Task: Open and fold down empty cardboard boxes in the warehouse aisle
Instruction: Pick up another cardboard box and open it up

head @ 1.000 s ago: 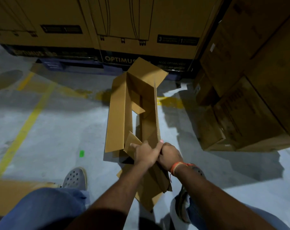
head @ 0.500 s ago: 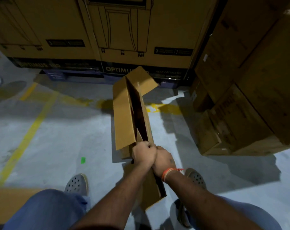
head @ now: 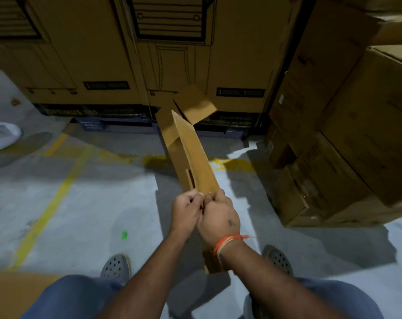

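The floor (head: pixel 84 217) is pale grey concrete and fills the lower and left parts of the frame. Yellow painted lines (head: pixel 50 203) run across it at left, and yellow smears lie at centre. A small green mark (head: pixel 124 234) sits left of centre.

Large printed cartons (head: pixel 98 54) form a wall across the top of the frame. They stand on a dark blue base (head: pixel 117 126). Stacked brown boxes (head: pixel 347 134) occupy the right side. A white object (head: pixel 1 135) lies at the left edge.

The cardboard box (head: pixel 196 157) is at frame centre, collapsed nearly flat and held clear of the floor. Its far flaps splay open toward the cartons.

The left hand (head: pixel 187 210) and right hand (head: pixel 219 218) are pressed together at the near end of the box. The fingers of both hands are curled and grip the cardboard edge. An orange wristband (head: pixel 227 241) circles the right wrist.

Two grey perforated shoes (head: pixel 115 267) stand on the floor at the bottom of the frame.
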